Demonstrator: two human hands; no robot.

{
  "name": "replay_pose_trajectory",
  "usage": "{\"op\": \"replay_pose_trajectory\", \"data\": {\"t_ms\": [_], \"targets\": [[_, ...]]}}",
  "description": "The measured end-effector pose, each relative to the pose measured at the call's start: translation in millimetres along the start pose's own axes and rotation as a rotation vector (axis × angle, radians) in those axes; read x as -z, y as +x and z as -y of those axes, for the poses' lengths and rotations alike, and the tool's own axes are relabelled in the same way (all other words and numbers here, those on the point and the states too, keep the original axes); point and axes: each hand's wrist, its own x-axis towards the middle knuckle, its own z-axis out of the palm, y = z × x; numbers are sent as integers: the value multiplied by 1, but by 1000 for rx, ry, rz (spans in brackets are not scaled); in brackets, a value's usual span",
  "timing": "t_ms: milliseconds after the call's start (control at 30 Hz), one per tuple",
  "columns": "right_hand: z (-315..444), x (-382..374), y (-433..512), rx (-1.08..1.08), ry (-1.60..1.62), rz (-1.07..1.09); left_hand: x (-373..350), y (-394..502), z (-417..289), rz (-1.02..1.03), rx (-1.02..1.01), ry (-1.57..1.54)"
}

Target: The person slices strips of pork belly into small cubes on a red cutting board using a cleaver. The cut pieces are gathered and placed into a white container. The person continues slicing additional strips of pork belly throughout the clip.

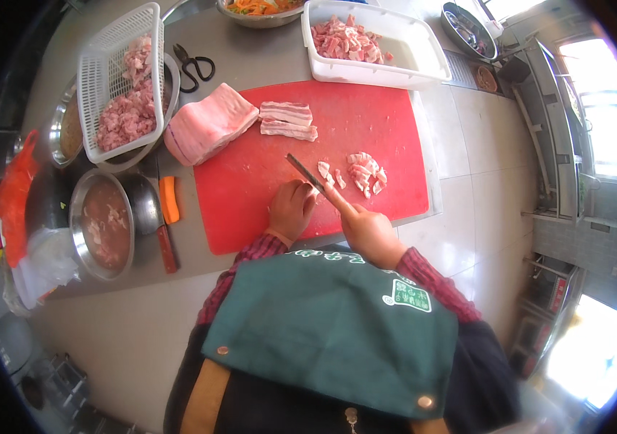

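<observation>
My right hand [370, 230] grips a knife [308, 176], its blade seen nearly edge-on and slanting up to the left over the red cutting board [254, 211]. Curled fingers of my left hand [291, 209] rest on the board just left of the blade. At those fingertips a pale bit of pork [315, 193] shows, mostly hidden. Small cut pork pieces [365, 172] lie in a loose pile right of the blade, with a few slivers [339, 178] nearer it. Farther back are pork belly strips [286, 120], beside a large slab of pork belly [212, 123] overlapping the board's edge.
Behind the board stands a white plastic tub [417, 51] of cut meat. At left are a white basket [87, 103] of meat, black-handled scissors [194, 68], a metal bowl [73, 222] with meat in liquid, a cleaver [145, 198] and an orange carrot piece [169, 199].
</observation>
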Motion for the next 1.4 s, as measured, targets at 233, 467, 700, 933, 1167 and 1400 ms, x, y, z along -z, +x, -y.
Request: {"op": "replay_pose_trajectory", "data": {"t_ms": [233,467,700,933,1167,1400], "targets": [[-4,8,-13,-13,50,101,4,5,-6,20,14,-18],[-6,3,2,-44,140,98,7,9,-6,39,42,-37],[-9,-22,37,-29,121,-5,2,7,-1,10,61,-67],[5,-31,85,98,-5,-122,6,8,-2,67,59,-32],[-4,-31,34,-72,78,-71,1,5,-4,22,69,-36],[-1,-38,79,-34,74,-129,3,5,0,67,-8,-46]]}}
